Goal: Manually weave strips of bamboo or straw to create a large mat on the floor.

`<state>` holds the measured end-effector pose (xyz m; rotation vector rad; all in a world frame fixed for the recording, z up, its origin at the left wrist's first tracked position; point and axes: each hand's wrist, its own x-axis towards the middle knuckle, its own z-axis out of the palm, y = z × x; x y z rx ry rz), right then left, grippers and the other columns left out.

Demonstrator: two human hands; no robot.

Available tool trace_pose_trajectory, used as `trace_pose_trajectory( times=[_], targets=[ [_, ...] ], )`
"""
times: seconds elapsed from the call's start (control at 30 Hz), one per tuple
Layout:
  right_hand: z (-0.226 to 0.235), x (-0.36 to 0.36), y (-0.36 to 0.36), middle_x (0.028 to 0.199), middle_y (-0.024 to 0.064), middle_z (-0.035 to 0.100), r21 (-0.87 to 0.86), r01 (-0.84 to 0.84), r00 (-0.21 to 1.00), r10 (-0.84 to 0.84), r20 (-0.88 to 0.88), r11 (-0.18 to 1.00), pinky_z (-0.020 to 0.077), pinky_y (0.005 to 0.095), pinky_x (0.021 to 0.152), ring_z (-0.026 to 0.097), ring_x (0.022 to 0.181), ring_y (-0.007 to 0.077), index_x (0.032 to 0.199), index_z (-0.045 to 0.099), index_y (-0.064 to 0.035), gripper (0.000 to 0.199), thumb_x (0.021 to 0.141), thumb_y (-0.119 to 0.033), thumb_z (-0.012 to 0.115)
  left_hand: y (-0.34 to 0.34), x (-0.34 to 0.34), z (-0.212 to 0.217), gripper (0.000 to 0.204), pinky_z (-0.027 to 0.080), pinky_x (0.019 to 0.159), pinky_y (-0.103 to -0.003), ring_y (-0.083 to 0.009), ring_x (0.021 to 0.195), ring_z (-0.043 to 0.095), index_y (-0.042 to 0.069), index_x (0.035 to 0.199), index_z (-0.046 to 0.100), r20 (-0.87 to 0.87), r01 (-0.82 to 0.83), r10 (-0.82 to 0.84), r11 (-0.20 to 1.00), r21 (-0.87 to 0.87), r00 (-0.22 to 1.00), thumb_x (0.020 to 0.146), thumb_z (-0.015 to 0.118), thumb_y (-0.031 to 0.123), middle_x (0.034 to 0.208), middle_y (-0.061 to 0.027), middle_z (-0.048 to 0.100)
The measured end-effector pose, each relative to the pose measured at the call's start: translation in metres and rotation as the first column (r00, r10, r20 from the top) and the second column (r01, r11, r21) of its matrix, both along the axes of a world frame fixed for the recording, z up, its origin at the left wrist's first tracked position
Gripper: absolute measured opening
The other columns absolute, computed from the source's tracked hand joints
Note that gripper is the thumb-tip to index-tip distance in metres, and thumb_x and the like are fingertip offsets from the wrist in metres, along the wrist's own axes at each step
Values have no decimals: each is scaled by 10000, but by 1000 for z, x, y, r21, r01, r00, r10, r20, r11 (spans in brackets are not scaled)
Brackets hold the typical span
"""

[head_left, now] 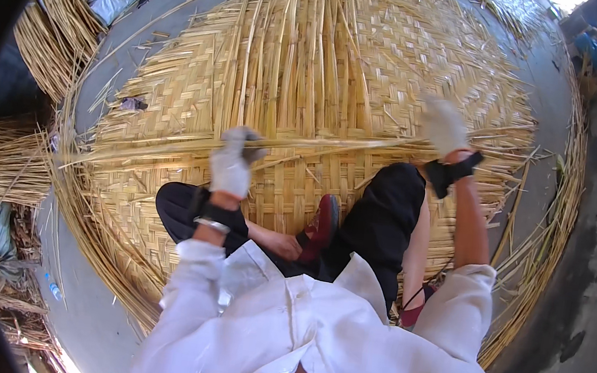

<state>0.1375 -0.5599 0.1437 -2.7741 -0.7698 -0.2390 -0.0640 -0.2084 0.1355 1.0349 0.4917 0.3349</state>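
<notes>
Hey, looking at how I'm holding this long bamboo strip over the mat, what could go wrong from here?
1. The bamboo strip spans between your gloved left hand and gloved right hand; bent too far, it might kink or split.
2. Its free end reaches well past your left hand and could snag the loose strips standing off the woven mat.
3. You're sitting on the mat, so shifting your red shoe might disturb the weave.

One woven mat lies on the floor. Two gloved hands, left hand and right hand, share one long strip. Two red shoes show. Two straw bundles lie at the left.
</notes>
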Motion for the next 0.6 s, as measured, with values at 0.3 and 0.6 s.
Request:
trace_pose_trajectory(
  times=[0.3,0.6],
  targets=[
    [-45,-80,146,771,80,613,283,-545,838,498,223,789,476,403,616,599,711,287,843,606,-106,176,717,-223,572,-16,13,-28,207,474,762,-303,-156,848,580,79,975,565,128,96,-87,993,-67,988,890,541,266,919,-52,605],
    [17,-89,189,701,91,593,218,-572,820,544,175,791,484,398,530,610,669,270,709,619,-93,113,709,-203,593,-6,1,-3,251,539,647,-297,-180,710,610,27,1017,528,166,-197,187,979,45,968,859,593,211,844,-86,593]
  ],
)
